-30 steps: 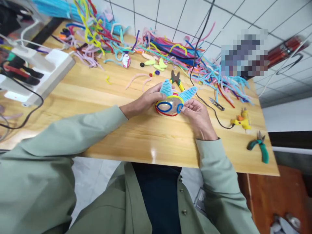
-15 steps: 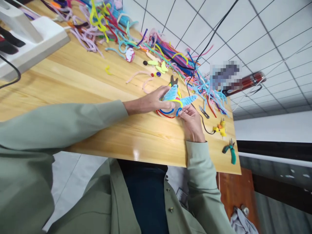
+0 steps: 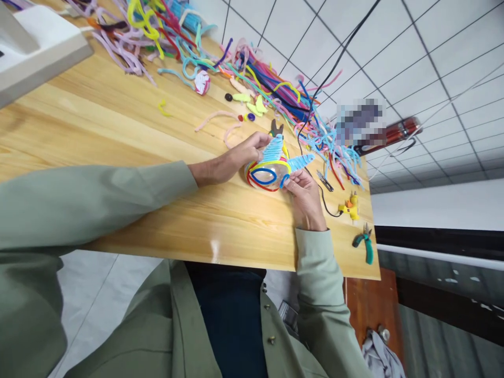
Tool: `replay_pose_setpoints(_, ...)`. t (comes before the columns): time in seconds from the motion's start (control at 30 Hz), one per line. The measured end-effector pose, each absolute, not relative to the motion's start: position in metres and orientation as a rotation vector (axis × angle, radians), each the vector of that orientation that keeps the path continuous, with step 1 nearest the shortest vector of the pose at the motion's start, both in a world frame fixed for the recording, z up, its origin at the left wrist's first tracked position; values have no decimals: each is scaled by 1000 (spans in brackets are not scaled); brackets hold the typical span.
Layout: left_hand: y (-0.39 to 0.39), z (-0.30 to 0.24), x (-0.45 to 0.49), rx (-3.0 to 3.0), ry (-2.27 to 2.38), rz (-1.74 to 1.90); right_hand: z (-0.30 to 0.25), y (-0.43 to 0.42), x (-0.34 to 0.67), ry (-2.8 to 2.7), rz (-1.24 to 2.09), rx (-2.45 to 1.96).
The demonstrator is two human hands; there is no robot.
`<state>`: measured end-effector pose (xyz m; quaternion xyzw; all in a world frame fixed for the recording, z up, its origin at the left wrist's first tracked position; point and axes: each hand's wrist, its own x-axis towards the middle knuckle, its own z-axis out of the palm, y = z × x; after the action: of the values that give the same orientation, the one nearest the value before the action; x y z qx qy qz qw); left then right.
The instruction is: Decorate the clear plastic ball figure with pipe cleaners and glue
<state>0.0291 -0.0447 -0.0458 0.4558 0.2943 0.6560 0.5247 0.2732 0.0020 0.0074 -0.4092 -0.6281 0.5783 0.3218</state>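
Observation:
A clear, rounded craft piece (image 3: 275,169) edged with yellow, red and blue pipe cleaners is between my hands. A blue oval outlines its front, and two ribbed light-blue points stick up from it. My left hand (image 3: 243,156) grips its left side by one light-blue point, fingers partly behind it. At the lower right edge, my right hand (image 3: 307,198) pinches a small blue pipe-cleaner loop against the piece. Dark-jawed pliers (image 3: 276,127) lie just behind the craft piece, their handles mostly hidden.
Heaps of coloured pipe cleaners (image 3: 271,86) line the table's back edge. Small snips (image 3: 325,181), a yellow corded tool (image 3: 349,207) and green-handled pliers (image 3: 367,244) lie to the right. A white device (image 3: 47,52) stands at left. A black cable (image 3: 334,68) hangs across the back.
My left thumb has drawn back left from the front of the craft piece, uncovering the blue oval. My right hand keeps its pinch. The whole view has shifted slightly.

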Motion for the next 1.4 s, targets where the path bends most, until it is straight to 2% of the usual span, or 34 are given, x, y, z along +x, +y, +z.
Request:
replay_pose_setpoints(0.4, -64, -11, 7, 1282, 830, 1452, 8, 3, 273, -1637, 1509, -1110)
replay_pose_setpoints(0.63, -64, -11, -4, 1028, 909, 1568, 6, 4, 274, -1687, 1489, -1088)
replay_pose_setpoints(0.8, -70, 12, -4, 1311, 844, 1278, 7, 4, 274, -1668, 1509, -1091)
replay_pose_setpoints(0.93, -73, 26, 1, 1149, 950, 1228, 8, 3, 273, -1607, 1543, -1092)
replay_pose_setpoints(1.07, -72, 23, 3, 1096, 899, 1230, 8, 2, 273, -1576, 1550, -1079)
replay_pose_setpoints(1.4, -72, 12, -4, 1414, 875, 1092, 4, 6, 275, -1629, 1537, -1060)
